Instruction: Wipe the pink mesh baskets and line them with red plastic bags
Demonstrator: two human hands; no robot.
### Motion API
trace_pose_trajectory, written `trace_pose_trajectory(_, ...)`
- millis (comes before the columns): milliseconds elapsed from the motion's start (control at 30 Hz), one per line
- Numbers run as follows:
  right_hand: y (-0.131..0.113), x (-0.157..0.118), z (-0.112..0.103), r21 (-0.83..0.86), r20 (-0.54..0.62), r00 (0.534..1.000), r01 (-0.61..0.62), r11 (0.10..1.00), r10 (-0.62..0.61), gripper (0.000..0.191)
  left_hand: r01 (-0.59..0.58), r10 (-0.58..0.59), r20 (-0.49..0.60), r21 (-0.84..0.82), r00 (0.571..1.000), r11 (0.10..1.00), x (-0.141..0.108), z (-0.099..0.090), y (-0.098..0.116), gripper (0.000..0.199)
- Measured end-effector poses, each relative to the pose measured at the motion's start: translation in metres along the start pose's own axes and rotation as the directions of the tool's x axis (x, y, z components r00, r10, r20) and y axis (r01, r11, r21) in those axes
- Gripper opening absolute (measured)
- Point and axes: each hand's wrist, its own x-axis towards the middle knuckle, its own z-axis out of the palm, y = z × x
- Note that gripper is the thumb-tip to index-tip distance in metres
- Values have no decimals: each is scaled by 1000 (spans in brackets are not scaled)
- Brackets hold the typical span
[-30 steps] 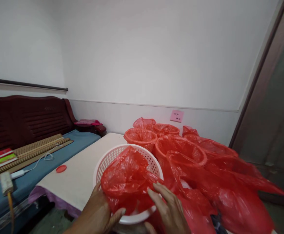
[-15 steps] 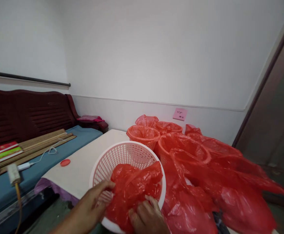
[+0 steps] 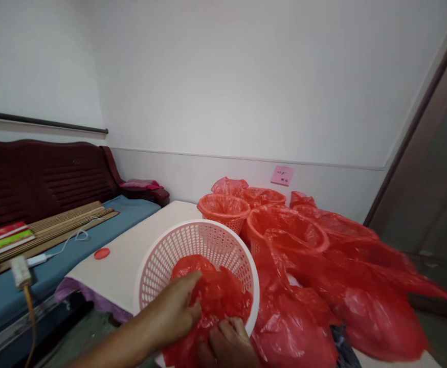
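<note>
- One white lattice basket [image 3: 208, 240], tilted toward the camera at the near worktop [image 3: 131, 260] edge, with one crumpled red plastic bag [image 3: 218, 296] inside.
- Left hand [image 3: 175, 312] reaches into the basket, fingers pressing on the bag; grip looks loosely closed on the plastic.
- Right hand [image 3: 227, 347] at the near rim, clenched on the bag's edge.
- Three bag-lined baskets [image 3: 223, 207] behind; loose red bags [image 3: 346, 286] piled to the right.
- One red lid [image 3: 102, 253] on the worktop; bench [image 3: 35, 179] to the left.

L hand [image 3: 177, 314] reaching fwd, fingers curled, R hand [image 3: 227, 345] clenched, grip closed
</note>
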Motion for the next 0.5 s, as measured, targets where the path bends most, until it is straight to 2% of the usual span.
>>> trace_pose_trajectory(67,4,2,-5,-26,-84,996,-21,999,19,20,-42,8,-171,-196,985,980,3,-14,-6,36)
trace_pose_trajectory(100,5,2,-7,-37,-123,991,-50,998,45,21,-49,-24,-250,-280,968,959,4,-24,-9,36)
trace_pose_trajectory(167,7,3,-8,-53,-177,978,-124,991,113,22,-57,-87,-384,-348,919,936,3,-44,-19,35)
trace_pose_trajectory(233,7,4,-7,-60,-166,976,-149,987,138,22,-29,-145,-419,-381,896,924,-1,-59,-32,41)
trace_pose_trajectory(333,4,7,-7,-50,-121,985,-131,990,124,21,18,-196,-386,-419,902,908,-14,-70,-44,46)
trace_pose_trajectory(400,2,10,-8,-30,-121,986,-119,992,115,22,-10,-157,-483,-326,862,945,-28,-71,-38,46)
trace_pose_trajectory(467,0,13,-9,-16,-115,988,-107,994,105,22,-60,-14,-632,-94,775,994,-45,-66,-20,46)
trace_pose_trajectory(500,-1,14,-9,-12,-105,990,-93,996,92,22,-84,96,-661,50,744,995,-53,-61,-8,44)
